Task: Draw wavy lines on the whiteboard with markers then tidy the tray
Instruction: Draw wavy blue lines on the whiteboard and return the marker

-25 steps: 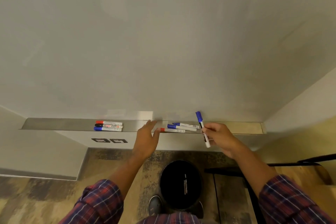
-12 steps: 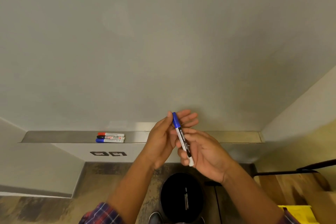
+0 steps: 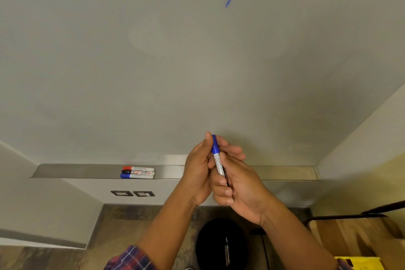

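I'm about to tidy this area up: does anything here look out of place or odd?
Nothing spilled or damaged. Three markers lie neatly side by side on the tray. One oddity: a slim marker-like thing sits in the black bin on the floor, too small to identify.

— Soft, warm, dimmish light is falling evenly, and the whiteboard (image 3: pixel 197 61) is looking dull grey.
— A faint shadow is lying on it just above the left hand (image 3: pixel 197 173). A pale glare patch is shining just left of that hand, along the tray (image 3: pixel 87 171).
— The wide lens is bending the tray's ends, well away from the right hand (image 3: pixel 238 184). The marker (image 3: pixel 218 160) print is blurring.
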`<state>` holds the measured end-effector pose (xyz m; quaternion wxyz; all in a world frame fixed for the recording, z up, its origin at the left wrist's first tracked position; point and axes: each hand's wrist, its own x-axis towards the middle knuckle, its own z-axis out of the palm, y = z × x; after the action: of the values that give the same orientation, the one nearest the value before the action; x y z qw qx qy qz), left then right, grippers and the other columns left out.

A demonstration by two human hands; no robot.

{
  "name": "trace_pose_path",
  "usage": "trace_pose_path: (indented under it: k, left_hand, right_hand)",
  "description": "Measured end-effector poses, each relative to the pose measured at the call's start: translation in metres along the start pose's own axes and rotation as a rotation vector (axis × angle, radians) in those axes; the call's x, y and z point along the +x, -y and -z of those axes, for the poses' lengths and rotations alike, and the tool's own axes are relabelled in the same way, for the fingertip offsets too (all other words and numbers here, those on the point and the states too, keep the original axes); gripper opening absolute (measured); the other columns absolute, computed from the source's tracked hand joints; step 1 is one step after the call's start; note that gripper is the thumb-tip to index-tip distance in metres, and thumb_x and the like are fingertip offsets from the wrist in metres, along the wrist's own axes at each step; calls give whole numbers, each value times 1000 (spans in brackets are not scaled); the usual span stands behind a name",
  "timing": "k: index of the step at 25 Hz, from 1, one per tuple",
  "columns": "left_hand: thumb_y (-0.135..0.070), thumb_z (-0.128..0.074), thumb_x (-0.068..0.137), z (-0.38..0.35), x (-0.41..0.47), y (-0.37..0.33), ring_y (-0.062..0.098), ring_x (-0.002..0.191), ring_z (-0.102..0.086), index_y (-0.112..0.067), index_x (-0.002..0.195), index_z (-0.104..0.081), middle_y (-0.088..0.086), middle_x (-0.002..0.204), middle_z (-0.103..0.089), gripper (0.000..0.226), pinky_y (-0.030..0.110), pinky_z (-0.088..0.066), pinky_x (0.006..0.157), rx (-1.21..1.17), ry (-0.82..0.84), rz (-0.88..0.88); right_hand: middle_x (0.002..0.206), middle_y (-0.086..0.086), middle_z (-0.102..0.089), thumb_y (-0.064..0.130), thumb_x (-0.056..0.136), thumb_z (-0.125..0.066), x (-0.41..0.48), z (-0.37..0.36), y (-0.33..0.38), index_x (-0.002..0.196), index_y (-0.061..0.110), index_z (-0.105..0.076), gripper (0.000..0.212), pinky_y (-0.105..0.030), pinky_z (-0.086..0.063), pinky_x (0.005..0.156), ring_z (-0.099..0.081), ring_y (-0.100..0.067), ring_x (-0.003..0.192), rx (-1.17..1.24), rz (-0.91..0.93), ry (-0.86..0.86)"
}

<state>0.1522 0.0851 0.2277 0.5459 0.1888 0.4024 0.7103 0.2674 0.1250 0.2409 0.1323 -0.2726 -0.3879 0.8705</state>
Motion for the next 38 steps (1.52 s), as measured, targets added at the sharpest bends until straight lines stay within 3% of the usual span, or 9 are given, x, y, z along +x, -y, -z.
trace_pose_path:
  k: [4,8,10,16,22,27,31,35,38]
  left_hand:
    - [-56,-46,105,-9,0,-1,28,67,-73,-18,83,-60,12,63,-65,46,34,-61,68,81,-183,-25]
    - [-55,-37,109,-11,-3,-7,23,74,-77,-12,100,-58,16,113,-80,48,37,-62,79,119,-105,-14]
    - [-55,-35,109,-12,-4,-10,27,89,-79,-10,108,-59,15,129,-75,51,42,-61,89,62,-56,18]
    - [-53,-41,106,-12,4,-15,30,135,-64,-13,99,-56,19,140,-69,44,50,-35,124,-118,-46,30]
    - [-53,-35,109,-19,15,-38,31,132,-66,-10,106,-58,21,137,-69,49,50,-39,122,-146,-53,-24]
    - [-54,-36,110,-28,14,-60,38,124,-69,-16,82,-53,29,126,-72,50,50,-47,113,-47,-86,-111]
    - [-45,-36,112,-40,13,-86,39,113,-70,-13,89,-55,35,123,-69,44,55,-51,109,55,-68,-260]
    - [-34,-41,112,-61,8,-115,28,109,-75,-9,111,-69,11,112,-80,37,47,-58,102,485,-86,-587]
    - [-30,-49,110,-81,8,-145,20,112,-74,-23,124,-70,-2,112,-80,27,39,-60,99,682,-107,-864]
  right_hand:
    - [63,0,-37,41,109,-41,-1,-10,-10,134,58,-56,33,-24,-22,43,-28,-11,51,-76,41,-82]
    - [64,-4,-39,41,109,-44,-2,-8,-7,122,11,-58,36,-29,-16,49,-27,-13,50,-59,33,-104]
    - [64,-6,-40,41,109,-45,-3,-9,-2,105,10,-56,34,-29,-17,49,-29,-15,50,-56,32,-85]
    - [73,-13,-50,30,109,-47,-6,-6,10,116,-3,-65,38,-34,-40,52,-45,-22,57,-71,81,-23]
    - [84,-22,-60,18,108,-48,-7,-6,22,121,2,-70,31,-40,-53,60,-60,-29,66,-114,150,9]
    - [102,-25,-73,3,105,-48,-14,-14,46,114,8,-75,28,-43,-57,69,-67,-33,82,-202,345,-19]
    - [106,-21,-75,5,102,-55,-23,-20,84,120,16,-73,28,-43,-57,72,-71,-33,85,-340,575,-27]
    - [106,-16,-77,-1,104,-52,-34,-31,125,142,22,-49,45,-47,-63,75,-75,-35,87,-519,826,-83]
    - [108,-13,-74,0,104,-53,-44,-42,158,137,23,-51,40,-47,-65,74,-75,-37,87,-627,1080,-86]
